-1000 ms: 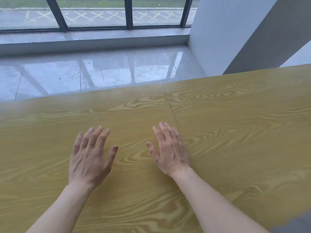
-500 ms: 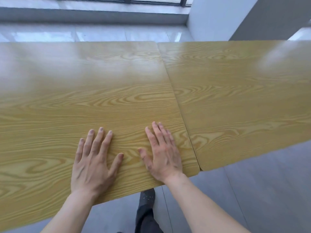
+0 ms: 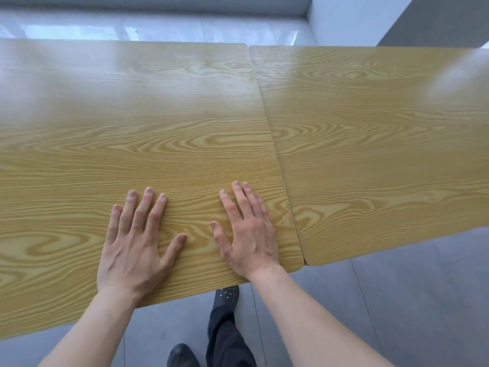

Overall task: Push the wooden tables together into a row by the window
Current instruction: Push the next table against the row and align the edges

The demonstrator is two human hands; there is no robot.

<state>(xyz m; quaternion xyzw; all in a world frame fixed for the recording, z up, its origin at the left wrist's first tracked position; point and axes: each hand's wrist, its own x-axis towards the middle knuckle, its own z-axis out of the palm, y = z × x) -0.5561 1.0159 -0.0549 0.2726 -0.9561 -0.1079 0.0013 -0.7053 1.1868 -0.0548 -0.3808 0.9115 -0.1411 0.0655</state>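
Two wooden tables stand edge to edge: the left table (image 3: 132,123) and the right table (image 3: 383,154), their seam closed but the near edges slightly stepped. The left hand (image 3: 135,245) and right hand (image 3: 248,234) lie flat and spread, gripping nothing, on the left table. Next seems a forward nudge toward the window sill (image 3: 158,9); the glossy floor (image 3: 264,30) between looks bare, though blurred.
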